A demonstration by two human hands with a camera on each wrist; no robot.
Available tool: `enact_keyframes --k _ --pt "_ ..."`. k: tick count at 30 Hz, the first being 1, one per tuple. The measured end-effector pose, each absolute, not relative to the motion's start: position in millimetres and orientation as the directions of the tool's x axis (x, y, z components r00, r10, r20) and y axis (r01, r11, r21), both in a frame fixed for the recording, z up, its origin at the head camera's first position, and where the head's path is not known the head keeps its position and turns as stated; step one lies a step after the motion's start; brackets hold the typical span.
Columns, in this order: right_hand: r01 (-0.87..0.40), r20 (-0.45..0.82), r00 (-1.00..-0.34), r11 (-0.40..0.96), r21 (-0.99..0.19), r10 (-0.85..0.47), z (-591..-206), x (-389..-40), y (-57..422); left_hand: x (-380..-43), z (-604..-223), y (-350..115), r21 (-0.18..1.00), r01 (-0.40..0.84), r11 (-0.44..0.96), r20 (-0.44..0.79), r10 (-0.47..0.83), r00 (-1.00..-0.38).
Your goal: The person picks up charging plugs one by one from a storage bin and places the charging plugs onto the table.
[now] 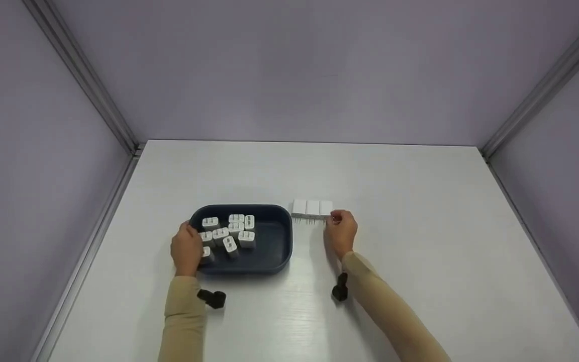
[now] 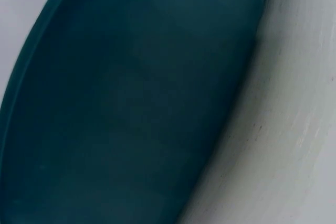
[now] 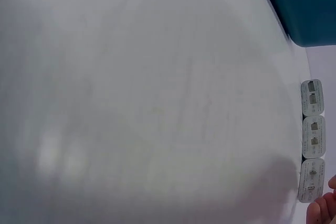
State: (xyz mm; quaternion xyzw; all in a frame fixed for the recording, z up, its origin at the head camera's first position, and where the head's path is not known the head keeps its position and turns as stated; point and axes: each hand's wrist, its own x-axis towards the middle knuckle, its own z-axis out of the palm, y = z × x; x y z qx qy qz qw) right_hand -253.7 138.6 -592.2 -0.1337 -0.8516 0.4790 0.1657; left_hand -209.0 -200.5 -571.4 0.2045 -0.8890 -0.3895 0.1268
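At its left rim, my left hand (image 1: 187,250) grips a dark blue tray (image 1: 273,246). Several white power adapters (image 1: 247,239) stand inside, mostly toward the tray's left, with dark port slots on their upward ends. Just past the tray's right side, three more white adapters (image 1: 312,207) form a tight row on the table. My right hand (image 1: 342,233) is at the right end of that row, its thumb and fingers bent at the near corner of the rightmost adapter (image 3: 312,180). The right wrist view shows printed faces with paired ports.
A white table (image 1: 410,201) carries everything, with pale purple walls (image 1: 309,75) at the back and both sides. A black wrist camera (image 1: 212,298) sits beside the left sleeve, another (image 1: 340,288) beside the right. The tray's side wall (image 2: 131,98) fills most of the left wrist view.
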Motion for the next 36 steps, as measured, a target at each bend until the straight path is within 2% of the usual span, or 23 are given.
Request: enact_keyframes --k 7,15,27,36 --pt "-0.041 0.240 -0.917 0.522 -0.852 0.319 -588.9 -246.8 128.7 -208.5 -570.7 -199.6 0.741 -0.263 0.618 0.079 -0.469 -0.880" --pt "-0.164 0.316 -0.922 0.514 -0.842 0.225 -583.8 -237.7 111.5 -209.5 -571.1 -200.8 0.742 -0.286 0.606 0.037 -0.464 -0.885" --pt "-0.267 0.358 -0.926 0.462 -0.846 0.122 -568.9 -225.4 88.0 -209.0 -571.2 -200.8 0.746 -0.296 0.597 0.026 -0.470 -0.882" --pt "-0.327 0.405 -0.909 0.441 -0.836 0.095 -560.8 -223.3 79.3 -208.9 -572.6 -200.8 0.736 -0.279 0.617 0.067 -0.476 -0.877"
